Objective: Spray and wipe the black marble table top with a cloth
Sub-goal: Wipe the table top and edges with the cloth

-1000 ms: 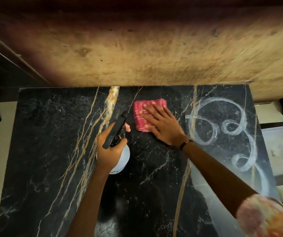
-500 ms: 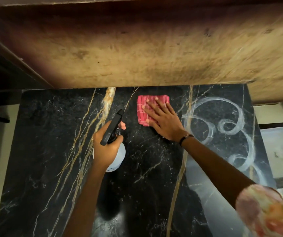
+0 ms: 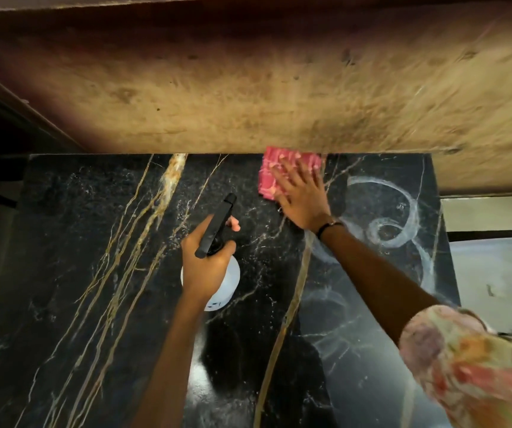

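The black marble table top [image 3: 100, 273] with gold and white veins fills the lower part of the head view. A folded pink cloth [image 3: 274, 173] lies flat at the table's far edge against the wall. My right hand [image 3: 302, 199] presses on it, palm down, fingers spread. My left hand [image 3: 206, 261] grips a white spray bottle [image 3: 228, 282] with a black trigger head [image 3: 216, 223], held above the middle of the table. White curling wipe streaks [image 3: 403, 217] mark the table's right side.
A stained tan wall [image 3: 248, 88] rises right behind the table's far edge. A pale grey surface [image 3: 495, 273] lies past the table's right edge. Dark furniture sits at the far left.
My right hand has slid the pink cloth away from me and slightly right, up to the wall edge. My left hand with the bottle has shifted a little farther from me.
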### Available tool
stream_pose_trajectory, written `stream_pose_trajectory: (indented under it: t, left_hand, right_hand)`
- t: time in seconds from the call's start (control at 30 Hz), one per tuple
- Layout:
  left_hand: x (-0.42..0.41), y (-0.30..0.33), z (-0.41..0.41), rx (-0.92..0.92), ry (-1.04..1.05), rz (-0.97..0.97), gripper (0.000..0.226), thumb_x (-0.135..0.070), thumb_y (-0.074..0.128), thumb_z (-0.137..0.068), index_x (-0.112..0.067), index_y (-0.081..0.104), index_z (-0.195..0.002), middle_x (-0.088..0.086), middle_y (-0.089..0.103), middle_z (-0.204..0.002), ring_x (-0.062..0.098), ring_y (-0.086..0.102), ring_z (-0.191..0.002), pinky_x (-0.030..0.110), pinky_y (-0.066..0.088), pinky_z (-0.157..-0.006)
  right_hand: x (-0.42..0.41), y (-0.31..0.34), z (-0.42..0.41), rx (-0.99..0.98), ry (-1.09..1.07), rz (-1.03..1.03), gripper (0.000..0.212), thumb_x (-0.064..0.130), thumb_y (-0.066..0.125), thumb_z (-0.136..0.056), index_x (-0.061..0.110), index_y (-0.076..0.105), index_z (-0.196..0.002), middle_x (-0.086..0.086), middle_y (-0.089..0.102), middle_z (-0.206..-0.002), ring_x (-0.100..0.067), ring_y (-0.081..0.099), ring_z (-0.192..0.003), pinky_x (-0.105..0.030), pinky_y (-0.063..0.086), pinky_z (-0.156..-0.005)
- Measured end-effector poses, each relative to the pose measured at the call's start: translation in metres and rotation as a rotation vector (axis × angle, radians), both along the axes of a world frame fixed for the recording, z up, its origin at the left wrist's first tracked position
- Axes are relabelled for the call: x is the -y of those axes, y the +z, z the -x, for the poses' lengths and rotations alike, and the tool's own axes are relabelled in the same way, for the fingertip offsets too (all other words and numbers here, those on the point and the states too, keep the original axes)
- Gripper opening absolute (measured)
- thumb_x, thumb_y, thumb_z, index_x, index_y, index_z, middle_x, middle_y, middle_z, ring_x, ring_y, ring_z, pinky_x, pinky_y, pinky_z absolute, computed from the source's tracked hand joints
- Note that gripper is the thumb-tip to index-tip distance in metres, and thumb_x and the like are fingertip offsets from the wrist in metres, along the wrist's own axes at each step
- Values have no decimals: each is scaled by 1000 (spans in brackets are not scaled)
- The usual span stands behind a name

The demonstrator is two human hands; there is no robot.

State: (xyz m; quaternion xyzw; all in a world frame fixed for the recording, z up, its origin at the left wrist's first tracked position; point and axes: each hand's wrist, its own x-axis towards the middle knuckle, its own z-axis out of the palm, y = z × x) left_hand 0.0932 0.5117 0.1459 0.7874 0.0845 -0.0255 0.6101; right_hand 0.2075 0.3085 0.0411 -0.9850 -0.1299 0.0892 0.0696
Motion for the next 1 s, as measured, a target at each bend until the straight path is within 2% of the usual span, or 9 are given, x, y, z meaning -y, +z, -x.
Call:
stream_pose_trajectory:
  t: [0.13,0.27,0.4,0.5,0.57,0.63,0.77,0.9,1.0]
  left_hand:
    - [28,-1,4,30,-27,-33,34,20,55,-75,-7,65,-94,4,66,-84,-2,58,-59,11,43,-67]
    - [45,-4,13,19,-40,-26,35,20,55,-76,-8,66,-94,-7,63,-72,0,56,-57,11,42,-64]
    - [51,-6,27,12,-36,-21,35,11,57,-76,-18,66,-93,19,65,-81,21,52,-57,33,46,-60]
    - [54,-5,37,22,-7,-22,28,9,58,-76,-10,66,-95,28,62,-82,36,55,-65,42,49,-65]
    - [56,-5,41,4,-9,-47,29,15,57,-77,-6,65,-96,27,62,-81,23,53,-57,35,45,-56]
    - [57,-6,46,-17,14,-45,33,19,56,-77,-7,65,-97,20,64,-80,8,50,-52,26,41,-57]
    - [63,-5,54,-57,77,5,33,21,52,-78,-5,66,-94,-4,59,-65,2,54,-55,23,41,-63]
    - [70,-2,62,-51,60,-16,35,21,53,-76,-6,66,-94,-6,58,-67,1,56,-59,14,42,-66]
    - [73,-4,71,-58,45,-12,35,22,53,-77,-6,66,-94,-8,60,-66,4,58,-58,15,42,-64]
  right_hand:
    - [44,3,54,27,236,-5,54,48,23,-97,31,27,-148,1,23,-158,-25,14,-147,-50,11,-120]
    - [116,2,54,32,75,31,54,48,23,-98,31,15,-149,-3,15,-160,-28,7,-148,-50,8,-120]
    - [110,4,2,-18,-177,-22,55,40,34,-101,29,14,-150,-3,7,-161,-31,-1,-148,-53,-3,-118]
    - [72,6,-19,-45,-141,-11,55,44,27,-101,29,9,-151,-4,1,-161,-33,-7,-147,-55,-11,-114]
    - [53,6,-1,-44,-25,10,54,46,21,-101,31,8,-151,-4,1,-161,-33,-8,-147,-57,-8,-117]
    - [44,5,38,-29,111,-3,54,48,17,-99,32,9,-151,-3,4,-161,-32,-5,-148,-56,-3,-119]
    - [84,4,107,-6,263,-34,53,49,23,-99,33,16,-148,1,15,-158,-28,8,-148,-51,6,-120]
    - [138,4,92,7,67,35,53,47,22,-98,31,16,-148,-5,13,-160,-31,3,-148,-54,6,-120]
    - [118,7,65,-23,-119,-25,54,42,36,-99,31,19,-149,-3,10,-160,-32,0,-148,-54,-1,-119]
